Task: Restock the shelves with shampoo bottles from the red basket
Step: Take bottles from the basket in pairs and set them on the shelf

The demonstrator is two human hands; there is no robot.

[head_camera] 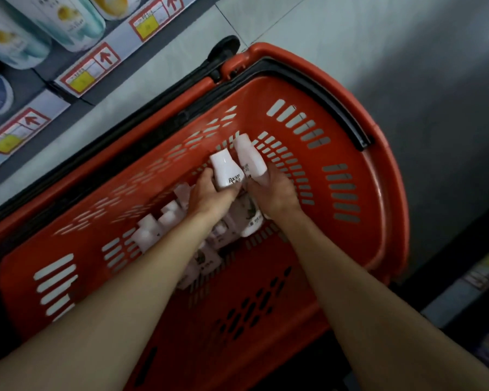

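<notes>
White shampoo bottles [227, 173] gripped in left hand [209, 197] and right hand [271, 190].

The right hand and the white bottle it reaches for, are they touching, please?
Touching. The head view shows the right hand wrapped around the lower part of a white shampoo bottle, fingers closed on it above the red basket.

One head-worn view looks steeply down from close above into the red basket [350, 193], both forearms reaching in from the bottom edge; the shelf [76, 77] crosses the upper left corner, tilted.
</notes>
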